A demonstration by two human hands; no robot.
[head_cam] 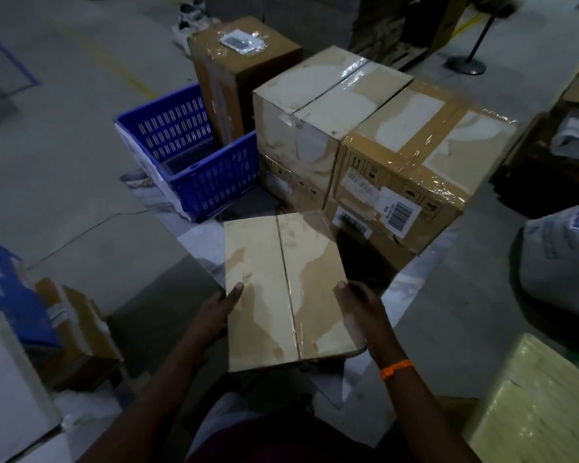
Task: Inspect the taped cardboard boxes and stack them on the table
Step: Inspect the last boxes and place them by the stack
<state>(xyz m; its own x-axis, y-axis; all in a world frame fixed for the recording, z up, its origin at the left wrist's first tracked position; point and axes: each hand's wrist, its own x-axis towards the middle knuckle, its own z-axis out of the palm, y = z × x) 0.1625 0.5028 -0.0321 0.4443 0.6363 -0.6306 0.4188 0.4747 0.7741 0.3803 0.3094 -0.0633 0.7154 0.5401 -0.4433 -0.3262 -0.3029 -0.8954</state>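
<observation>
both hands clamp the small taped box (281, 289) by its long sides: the left hand (219, 309) grips the left edge with its thumb laid on the top face, and the right hand (358, 304) grips the right edge the same way, thumb on top. the other fingers go down out of sight along the sides. an orange wristband (396, 368) sits on the right wrist. clear tape runs down the box's centre seam, and the top face is scuffed pale in patches. whether the box rests on the marbled surface (201, 235) below it or hangs above it, i cannot tell.

just beyond the held box stand two stacks, touching each other. the labelled box (425, 152), wrapped in glossy tape with a barcode sticker on its near face, tops the right one. the pale box (318, 95) tops the left one. behind them a tall brown box (244, 61) stands upright. beyond the left hand sits a blue crate (194, 155). a small brown carton (77, 332) lies well out to the left, and a white sack (562, 255) well out to the right.
</observation>
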